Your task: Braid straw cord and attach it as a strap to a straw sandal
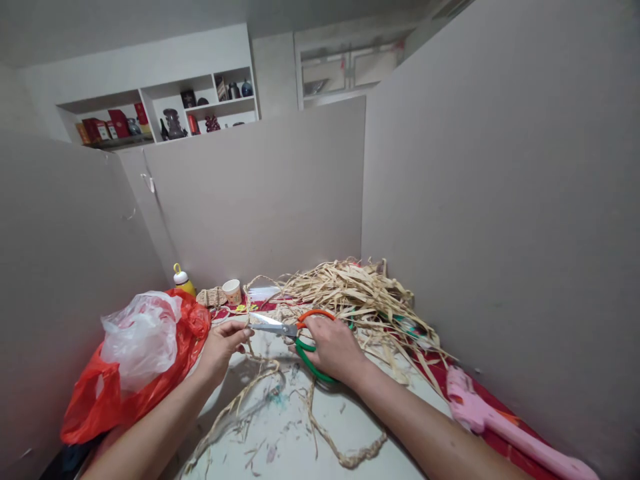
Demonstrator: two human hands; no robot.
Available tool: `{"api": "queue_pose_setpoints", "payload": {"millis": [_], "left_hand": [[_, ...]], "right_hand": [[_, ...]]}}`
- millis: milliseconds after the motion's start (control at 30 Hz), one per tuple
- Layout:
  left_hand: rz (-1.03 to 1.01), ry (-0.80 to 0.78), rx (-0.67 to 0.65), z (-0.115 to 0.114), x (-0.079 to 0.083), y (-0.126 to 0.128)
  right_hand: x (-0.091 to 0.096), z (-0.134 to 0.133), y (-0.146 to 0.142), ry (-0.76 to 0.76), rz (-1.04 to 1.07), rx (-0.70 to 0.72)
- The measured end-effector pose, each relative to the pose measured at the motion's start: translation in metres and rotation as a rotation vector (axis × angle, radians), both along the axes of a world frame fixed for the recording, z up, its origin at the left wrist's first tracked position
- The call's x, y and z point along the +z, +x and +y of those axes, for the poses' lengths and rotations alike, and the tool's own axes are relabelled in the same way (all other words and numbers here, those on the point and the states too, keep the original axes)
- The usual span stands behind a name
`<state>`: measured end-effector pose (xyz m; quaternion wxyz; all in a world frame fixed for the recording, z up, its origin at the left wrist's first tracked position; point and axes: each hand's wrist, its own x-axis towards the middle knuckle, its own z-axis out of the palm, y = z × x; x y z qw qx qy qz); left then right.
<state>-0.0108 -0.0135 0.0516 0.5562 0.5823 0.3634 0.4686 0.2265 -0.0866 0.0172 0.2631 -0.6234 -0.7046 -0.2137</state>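
Braided cord [251,348] is held above white tbl [290,440], pinched btwn thumb and fingertips of L hand [224,347]. Scissors [289,331] w/ orange and green handles are gripped in R hand [334,347], fingers wrapped on the loops. Blades are parted slightly and pointed L, tips just beside L fingertips; whether cord sits btwn blades cannot be told. A braided length is trailed across tbl twd near edge, below L hand. 2nd braid [357,459] is laid below R hand, curved to R. Dry strips [345,283] are heaped behind R hand. Red bag [93,407] w/ whitish plastic bag [143,340] on top is noted at L; paper cup [232,293] and yellow bottle [186,287] are stood nr back partition [260,200]. Pink tool [475,410] is laid at R.
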Motion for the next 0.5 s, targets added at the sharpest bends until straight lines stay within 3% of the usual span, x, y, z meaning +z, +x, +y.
{"api": "queue_pose_setpoints", "payload": {"millis": [500], "left_hand": [[-0.03,-0.135,-0.047,-0.0045,0.0065,0.0011]], "right_hand": [[-0.0032,0.0011,0.0,0.003,0.016,0.019]]}}
